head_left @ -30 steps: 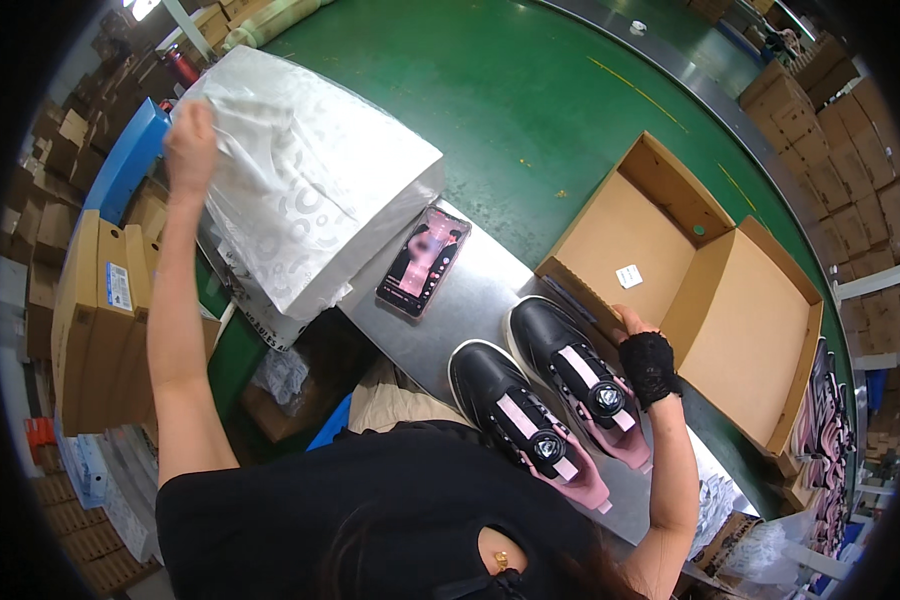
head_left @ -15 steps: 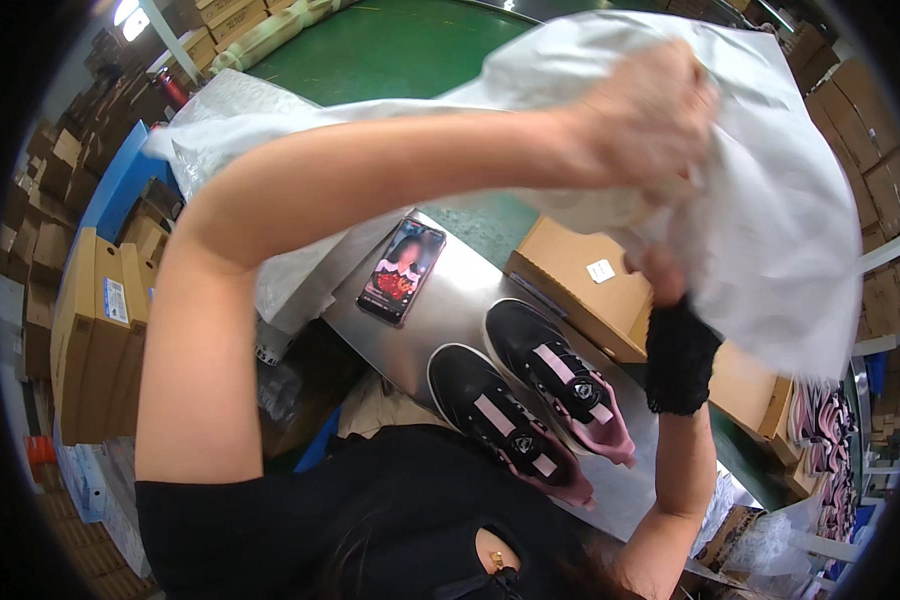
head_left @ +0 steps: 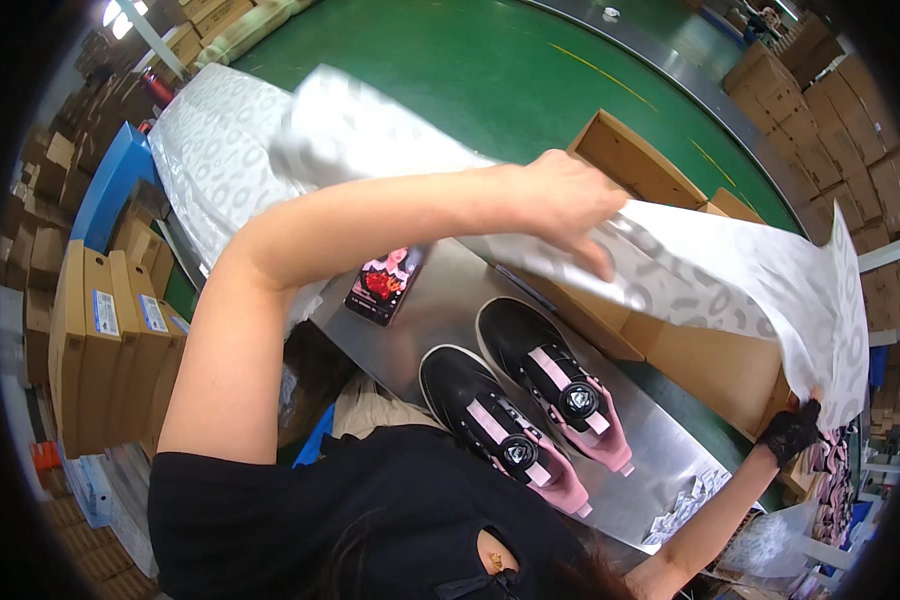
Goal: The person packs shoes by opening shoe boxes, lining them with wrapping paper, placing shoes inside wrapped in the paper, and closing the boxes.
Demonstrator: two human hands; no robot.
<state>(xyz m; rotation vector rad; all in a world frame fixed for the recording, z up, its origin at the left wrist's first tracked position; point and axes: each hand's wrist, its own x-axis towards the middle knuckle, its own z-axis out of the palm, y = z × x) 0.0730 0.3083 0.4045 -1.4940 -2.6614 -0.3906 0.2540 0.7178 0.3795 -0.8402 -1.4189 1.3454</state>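
My left hand (head_left: pixel 568 203) grips a large sheet of white patterned tissue paper (head_left: pixel 730 275) and stretches it across an open cardboard shoe box (head_left: pixel 625 165). My right hand (head_left: pixel 792 432), in a black glove, pinches the sheet's far right corner. The paper hides most of the box's inside. Two black shoes with pink soles and round dial closures (head_left: pixel 555 385) (head_left: pixel 500 435) lie side by side on the metal table (head_left: pixel 450 310), just in front of the box.
A phone with a pink and red picture (head_left: pixel 382 285) lies on the table's left part. A stack of the same tissue paper (head_left: pixel 210 160) sits at the left. Boxed cartons (head_left: pixel 105 330) stand at the left, more cartons (head_left: pixel 830 110) at the right beyond the green floor (head_left: pixel 450 70).
My left hand took a sheet from the stack at the left and swept it to the right over the box. My right hand left the shoes and caught the sheet's right corner.
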